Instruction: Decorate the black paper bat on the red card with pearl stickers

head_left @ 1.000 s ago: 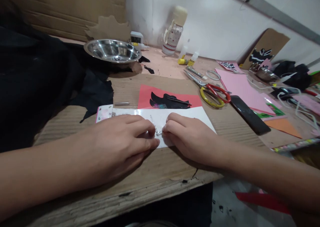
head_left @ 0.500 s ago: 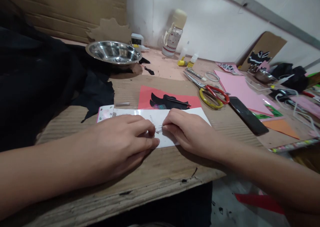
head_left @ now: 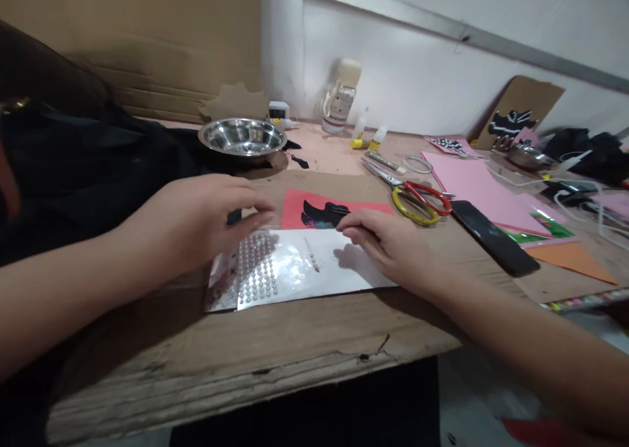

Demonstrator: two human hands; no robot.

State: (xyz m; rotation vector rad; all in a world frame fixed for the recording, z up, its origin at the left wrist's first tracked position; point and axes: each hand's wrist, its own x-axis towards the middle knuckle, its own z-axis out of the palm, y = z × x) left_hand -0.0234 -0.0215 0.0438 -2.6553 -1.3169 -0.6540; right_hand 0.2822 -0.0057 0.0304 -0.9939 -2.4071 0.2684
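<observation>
A white sheet [head_left: 289,257] lies near the table's front edge, with rows of small pearl beads [head_left: 258,273] at its left and a short line of beads [head_left: 313,261] near its middle. Above the sheet's left part hovers my left hand [head_left: 216,217], thumb and fingers apart, holding nothing. My right hand [head_left: 381,240] is raised over the sheet's right part with its fingers pinched together; whatever is between them is too small to name. Behind the sheet, a black cutout [head_left: 322,213] lies on red paper [head_left: 292,204], partly hidden by my right hand.
Scissors [head_left: 417,201] and a black phone [head_left: 491,237] lie at the right, beside pink paper [head_left: 491,185]. A metal bowl [head_left: 242,137], a bottle [head_left: 340,99] and small glue bottles [head_left: 377,137] stand at the back. Dark cloth [head_left: 98,165] is at the left.
Both hands have lifted off the sheet and moved apart. My left hand has opened and moved left and up, uncovering the pearl beads. The camera view has shifted slightly.
</observation>
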